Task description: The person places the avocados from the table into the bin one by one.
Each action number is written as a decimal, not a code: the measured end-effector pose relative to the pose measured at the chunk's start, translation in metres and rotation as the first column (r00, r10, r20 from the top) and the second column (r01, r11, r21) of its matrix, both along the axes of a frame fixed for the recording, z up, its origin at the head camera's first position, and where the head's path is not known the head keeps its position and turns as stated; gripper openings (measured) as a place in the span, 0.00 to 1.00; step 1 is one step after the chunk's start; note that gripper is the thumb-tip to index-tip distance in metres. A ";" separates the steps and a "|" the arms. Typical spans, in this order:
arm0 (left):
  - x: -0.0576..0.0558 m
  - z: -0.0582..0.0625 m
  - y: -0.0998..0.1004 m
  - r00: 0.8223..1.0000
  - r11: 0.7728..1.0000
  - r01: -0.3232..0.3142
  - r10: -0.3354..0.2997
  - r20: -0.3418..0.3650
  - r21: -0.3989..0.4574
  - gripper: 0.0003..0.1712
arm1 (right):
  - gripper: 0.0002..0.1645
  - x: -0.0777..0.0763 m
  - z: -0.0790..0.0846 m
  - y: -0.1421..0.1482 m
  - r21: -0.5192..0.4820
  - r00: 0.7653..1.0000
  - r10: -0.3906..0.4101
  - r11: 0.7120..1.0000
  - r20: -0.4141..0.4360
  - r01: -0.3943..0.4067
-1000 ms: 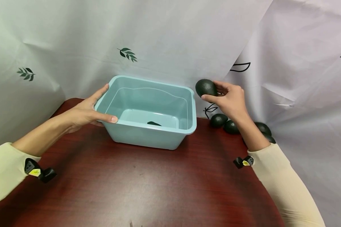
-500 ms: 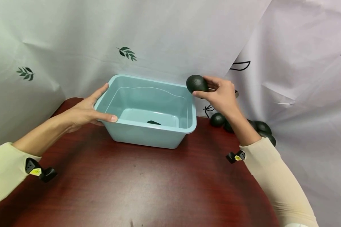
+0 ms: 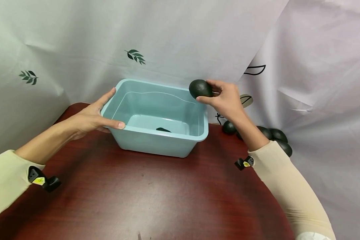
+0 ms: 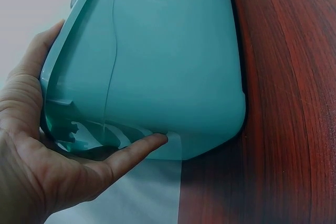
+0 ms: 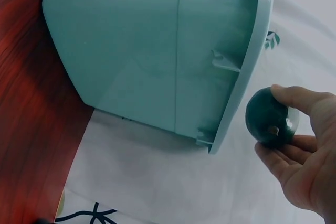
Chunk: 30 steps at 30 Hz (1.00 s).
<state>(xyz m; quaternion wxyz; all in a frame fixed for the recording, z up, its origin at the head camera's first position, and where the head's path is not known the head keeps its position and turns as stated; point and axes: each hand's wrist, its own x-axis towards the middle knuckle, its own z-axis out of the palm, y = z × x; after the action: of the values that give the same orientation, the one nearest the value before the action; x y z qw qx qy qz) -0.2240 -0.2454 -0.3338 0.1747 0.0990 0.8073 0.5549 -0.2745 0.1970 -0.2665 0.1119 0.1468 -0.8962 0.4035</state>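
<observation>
In the head view a pale blue plastic basin stands on the table. My left hand holds its left end, thumb on the front rim and fingers along the left side; the left wrist view shows a finger under the rim. My right hand pinches a dark green avocado between thumb and fingers, at the basin's back right corner. In the right wrist view the avocado is beside the rim, its stem end showing. A dark shape shows on the basin floor, mostly hidden by the front wall.
Several more avocados lie on the right of the dark red wooden table, partly behind my right forearm. A white cloth with leaf prints hangs close behind the basin. Small black cameras sit on both sleeves.
My right hand has carried the avocado leftward, from right of the basin to over its back right corner. The left hand and the basin stay in place.
</observation>
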 end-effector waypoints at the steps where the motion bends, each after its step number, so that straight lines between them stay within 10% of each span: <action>1: 0.000 0.000 0.000 1.000 1.000 -0.002 0.002 0.002 0.001 0.78 | 0.46 0.000 0.000 -0.001 0.003 1.000 0.005 1.000 -0.004 -0.005; 30: -0.001 0.003 0.001 1.000 1.000 -0.003 0.003 0.013 -0.005 0.77 | 0.45 -0.022 -0.008 -0.033 0.089 0.991 0.131 0.987 0.019 -0.132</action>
<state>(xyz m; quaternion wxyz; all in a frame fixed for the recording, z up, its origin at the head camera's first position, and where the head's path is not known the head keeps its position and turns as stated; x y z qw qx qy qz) -0.2247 -0.2439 -0.3308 0.1794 0.0940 0.8076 0.5539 -0.2966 0.1637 -0.2744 0.0726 0.2079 -0.9026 0.3700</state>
